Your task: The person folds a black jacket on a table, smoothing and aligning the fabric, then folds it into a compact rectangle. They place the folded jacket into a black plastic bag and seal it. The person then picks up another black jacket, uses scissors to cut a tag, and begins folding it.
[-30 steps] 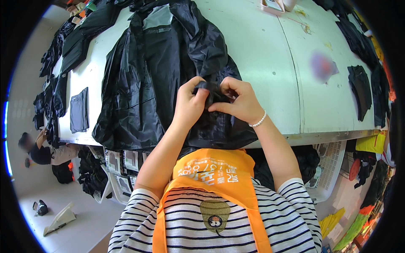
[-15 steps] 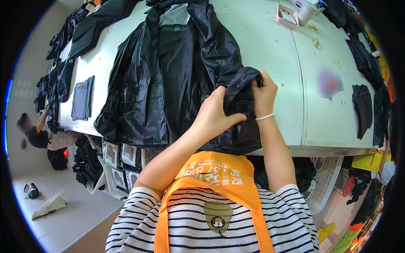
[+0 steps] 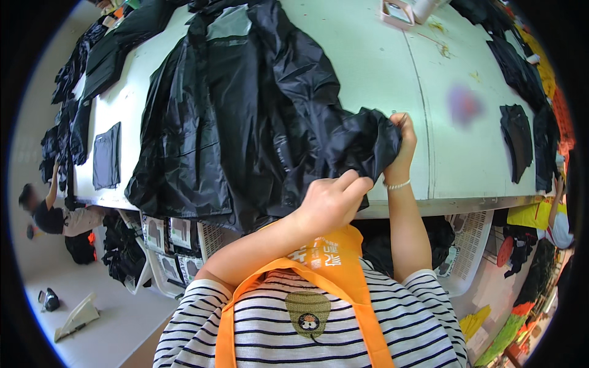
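A shiny black jacket (image 3: 239, 116) lies spread out on the pale table (image 3: 380, 86), its grey-lined collar at the far end. My right hand (image 3: 403, 138), with a beaded bracelet at the wrist, is closed on the outer end of its right sleeve, which is bunched up. Closer to me, my left hand (image 3: 337, 199) is closed on the lower edge of the same bunched fabric, near the table's front edge. Folds hide some of the fingertips.
Folded black garments lie at the left (image 3: 107, 156) and right (image 3: 516, 143). A pink tray (image 3: 397, 13) sits at the far side. White baskets (image 3: 210, 238) with packets stand under the front edge. Another person (image 3: 52, 208) is at far left.
My right hand has moved right and slightly down, drawing the sleeve outward. My left hand has come down and right, closing on the fabric's near edge. The view has shifted slightly.
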### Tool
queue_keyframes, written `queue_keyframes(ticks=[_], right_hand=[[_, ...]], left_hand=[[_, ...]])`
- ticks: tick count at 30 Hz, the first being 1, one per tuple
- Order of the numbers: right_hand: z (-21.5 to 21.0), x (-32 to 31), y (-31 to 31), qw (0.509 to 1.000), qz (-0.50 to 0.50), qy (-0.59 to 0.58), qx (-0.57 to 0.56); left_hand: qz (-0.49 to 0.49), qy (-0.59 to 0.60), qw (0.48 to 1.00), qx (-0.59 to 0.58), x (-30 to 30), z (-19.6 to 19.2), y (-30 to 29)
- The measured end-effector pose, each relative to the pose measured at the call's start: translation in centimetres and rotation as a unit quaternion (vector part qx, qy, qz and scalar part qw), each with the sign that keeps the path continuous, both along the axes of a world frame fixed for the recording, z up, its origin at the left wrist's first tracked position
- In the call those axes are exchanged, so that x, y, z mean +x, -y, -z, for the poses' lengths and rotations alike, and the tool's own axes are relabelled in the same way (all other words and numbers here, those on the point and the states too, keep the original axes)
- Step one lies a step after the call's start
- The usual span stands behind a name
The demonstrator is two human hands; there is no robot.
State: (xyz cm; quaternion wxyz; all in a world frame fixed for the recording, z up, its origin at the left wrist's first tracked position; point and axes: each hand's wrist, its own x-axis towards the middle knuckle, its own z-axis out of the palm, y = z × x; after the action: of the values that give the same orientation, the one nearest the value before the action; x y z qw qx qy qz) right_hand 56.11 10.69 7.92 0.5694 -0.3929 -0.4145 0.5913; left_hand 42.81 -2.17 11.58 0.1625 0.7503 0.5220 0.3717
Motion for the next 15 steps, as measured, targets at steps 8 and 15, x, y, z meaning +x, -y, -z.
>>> queue_keyframes(ticks=[8, 15], right_hand=[[1.9, 4.2, 11.7, 0.893, -0.11, 0.405, 0.161], [7.4, 20.6, 11.1, 0.765, -0.392, 0.444, -0.253]], left_hand=[[-0.119, 0.12, 0.985, -0.041, -4.7, -0.8, -4.1], [-0.241, 0.138, 0.91, -0.307, -10.5, 4.4, 6.1]])
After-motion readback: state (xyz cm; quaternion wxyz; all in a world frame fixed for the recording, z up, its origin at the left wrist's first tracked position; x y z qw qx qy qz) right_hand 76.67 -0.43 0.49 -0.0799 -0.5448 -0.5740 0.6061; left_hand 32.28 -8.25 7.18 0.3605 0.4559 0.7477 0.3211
